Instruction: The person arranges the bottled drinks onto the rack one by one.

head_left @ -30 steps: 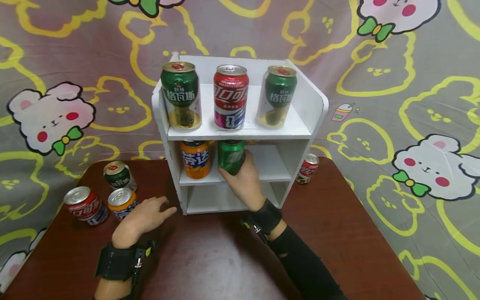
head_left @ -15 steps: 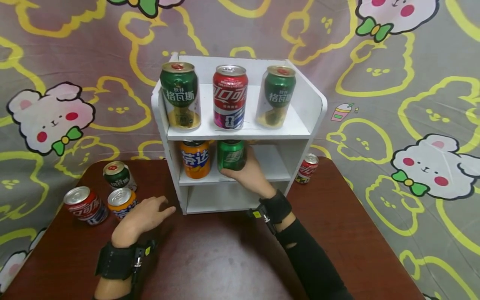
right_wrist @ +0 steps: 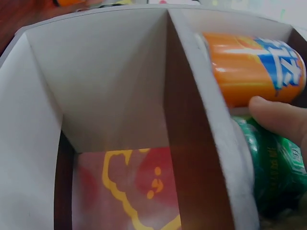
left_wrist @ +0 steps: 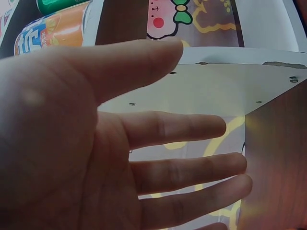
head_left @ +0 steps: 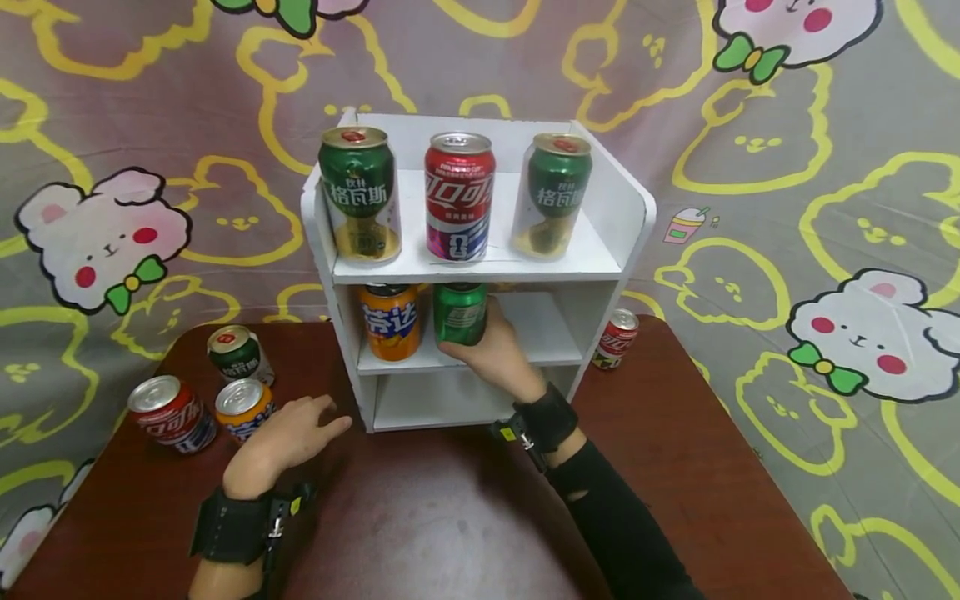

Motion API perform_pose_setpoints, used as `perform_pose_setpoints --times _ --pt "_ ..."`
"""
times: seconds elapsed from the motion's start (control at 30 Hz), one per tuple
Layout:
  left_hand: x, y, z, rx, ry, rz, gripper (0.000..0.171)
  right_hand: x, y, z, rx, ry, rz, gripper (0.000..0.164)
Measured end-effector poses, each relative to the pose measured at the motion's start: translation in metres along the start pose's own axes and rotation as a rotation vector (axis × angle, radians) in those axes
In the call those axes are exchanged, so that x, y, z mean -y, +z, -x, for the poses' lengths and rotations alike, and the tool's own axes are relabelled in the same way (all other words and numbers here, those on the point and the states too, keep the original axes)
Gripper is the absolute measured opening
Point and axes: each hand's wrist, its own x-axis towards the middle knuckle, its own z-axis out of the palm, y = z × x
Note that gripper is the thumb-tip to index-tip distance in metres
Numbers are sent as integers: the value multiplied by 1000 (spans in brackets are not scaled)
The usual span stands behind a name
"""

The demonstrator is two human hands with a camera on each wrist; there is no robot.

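My right hand (head_left: 504, 357) grips a green can (head_left: 459, 315) standing on the middle board of a white shelf (head_left: 480, 273). Just left of that can, apart from it, stands an orange soda can (head_left: 392, 325). In the right wrist view my thumb (right_wrist: 278, 116) lies along the green can (right_wrist: 276, 165), near the orange can (right_wrist: 254, 67); the other fingers are out of sight. My left hand (head_left: 294, 435) hovers over the table with nothing in it, partly covering another orange can (head_left: 243, 404). The left wrist view shows its fingers (left_wrist: 187, 172) loosely extended.
Two green-and-gold cans (head_left: 360, 196) (head_left: 553, 196) flank a red cola can (head_left: 460, 198) on the top board. On the table (head_left: 450, 517), a red can (head_left: 172, 414) and a green-topped can (head_left: 240, 356) stand at left. Another red can (head_left: 617, 339) stands right of the shelf.
My right wrist has swung to the right while the hand stays on the green can, which now stands straighter and shows its label turned slightly. The left hand has barely moved.
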Motion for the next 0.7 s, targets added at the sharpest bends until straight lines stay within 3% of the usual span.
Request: perform_pose_setpoints --times 0.23,0.47,0.57,0.7 --pt "-2 -1 0 -3 6 3 64 4 10 5 -163 -7 89 79" --pt "-2 0 0 -12 12 3 64 5 16 6 -251 -6 120 83" --pt "-1 -1 0 -22 18 -5 63 5 17 6 -229 2 116 87" --pt "-1 -2 0 -18 13 -9 63 2 9 1 -96 -15 23 96"
